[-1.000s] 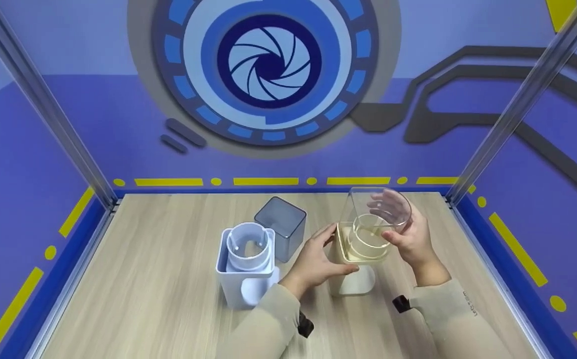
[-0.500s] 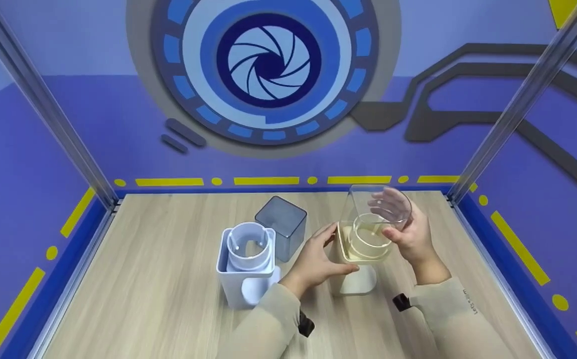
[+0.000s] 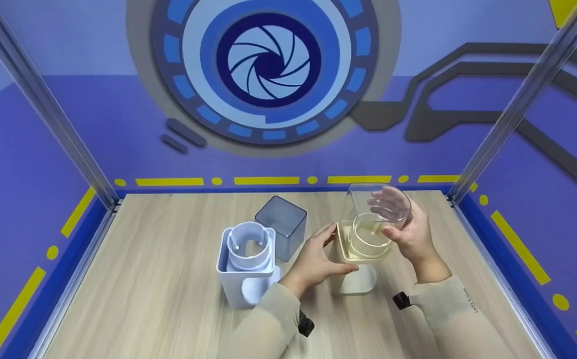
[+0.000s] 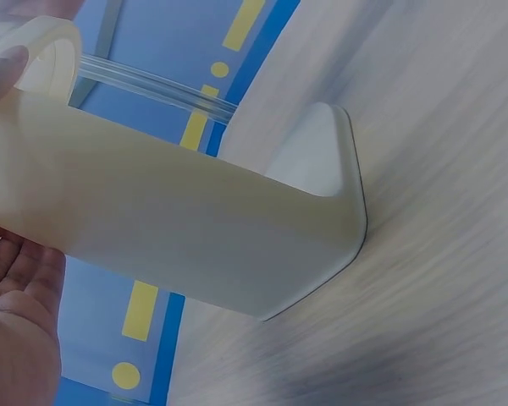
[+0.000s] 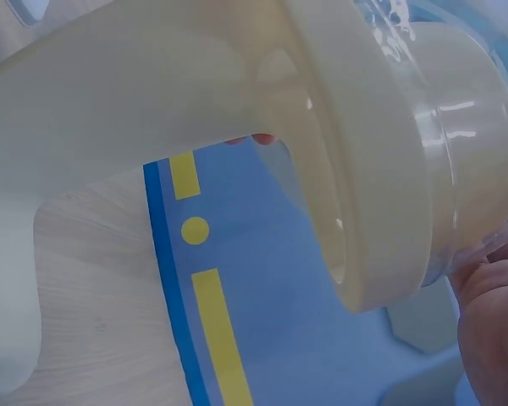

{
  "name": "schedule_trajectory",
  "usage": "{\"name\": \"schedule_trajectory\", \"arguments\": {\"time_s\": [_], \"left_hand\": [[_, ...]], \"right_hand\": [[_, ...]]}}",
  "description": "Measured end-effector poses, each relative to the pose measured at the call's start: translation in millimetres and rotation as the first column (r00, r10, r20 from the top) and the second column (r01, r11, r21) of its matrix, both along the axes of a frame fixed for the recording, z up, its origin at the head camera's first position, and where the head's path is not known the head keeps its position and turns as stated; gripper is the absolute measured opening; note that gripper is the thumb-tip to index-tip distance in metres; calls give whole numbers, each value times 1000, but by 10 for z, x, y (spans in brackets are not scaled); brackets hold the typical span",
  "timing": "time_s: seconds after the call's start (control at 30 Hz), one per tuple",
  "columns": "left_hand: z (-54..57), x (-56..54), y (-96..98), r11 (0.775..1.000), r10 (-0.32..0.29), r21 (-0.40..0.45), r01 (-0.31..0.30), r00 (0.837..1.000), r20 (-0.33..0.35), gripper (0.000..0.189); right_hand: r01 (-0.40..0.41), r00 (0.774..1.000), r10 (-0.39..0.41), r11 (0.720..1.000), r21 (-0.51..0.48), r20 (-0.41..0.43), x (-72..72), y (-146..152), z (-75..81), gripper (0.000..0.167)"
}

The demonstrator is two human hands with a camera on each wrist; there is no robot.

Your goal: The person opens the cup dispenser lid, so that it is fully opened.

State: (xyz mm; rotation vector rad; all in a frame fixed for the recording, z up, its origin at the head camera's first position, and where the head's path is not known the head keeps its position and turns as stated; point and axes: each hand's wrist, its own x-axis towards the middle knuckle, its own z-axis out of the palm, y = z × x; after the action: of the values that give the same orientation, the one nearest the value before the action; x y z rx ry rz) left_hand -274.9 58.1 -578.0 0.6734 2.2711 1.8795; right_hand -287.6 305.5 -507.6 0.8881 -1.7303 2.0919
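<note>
My left hand (image 3: 313,262) grips the upper part of a cream dispenser base (image 3: 353,281), thumb in front and fingers on its far-left side. The base stands upright on the table on a rounded foot. A round collar (image 5: 483,101) rises from its top, inside the clear plastic container (image 3: 360,199) in the right wrist view. My right hand (image 3: 413,234) holds that container from the right, thumb near the collar and fingers seen through its wall. In the left wrist view, the base's plain side (image 4: 152,194) fills the middle.
Left of my hands stands a pale blue dispenser base (image 3: 246,289) of like shape, with its own round collar on top. Close behind it is a smoky grey see-through container (image 3: 281,217). The wooden table (image 3: 159,279) is walled by blue panels with metal posts at the corners.
Both hands keep their grip in the same place. The clear container sits very slightly higher in the head view than a second ago.
</note>
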Motion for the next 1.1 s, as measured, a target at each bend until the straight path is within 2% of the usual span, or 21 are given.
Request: {"name": "schedule_trajectory", "arguments": {"time_s": [0.13,0.37,0.53,0.87,1.1], "left_hand": [[-4,-1,0,1000,2,-1,-2,1000,6,119],[-24,-27,3,1000,18,-12,-18,999,-44,117],[-31,-26,4,1000,18,-5,-18,999,-51,117],[-15,-20,17,1000,9,4,-9,1000,-19,117],[-20,-14,20,1000,12,-5,-12,1000,5,117]], "right_hand": [[8,1000,-8,1000,-2,-5,9,0,-9,81],[-2,1000,2,1000,-31,-8,1,-2,-16,81],[-14,1000,13,999,-43,-18,4,-13,-18,83],[6,1000,-7,999,-37,-20,-1,-9,11,87],[6,998,-8,999,-43,-56,8,-10,7,90]]}}
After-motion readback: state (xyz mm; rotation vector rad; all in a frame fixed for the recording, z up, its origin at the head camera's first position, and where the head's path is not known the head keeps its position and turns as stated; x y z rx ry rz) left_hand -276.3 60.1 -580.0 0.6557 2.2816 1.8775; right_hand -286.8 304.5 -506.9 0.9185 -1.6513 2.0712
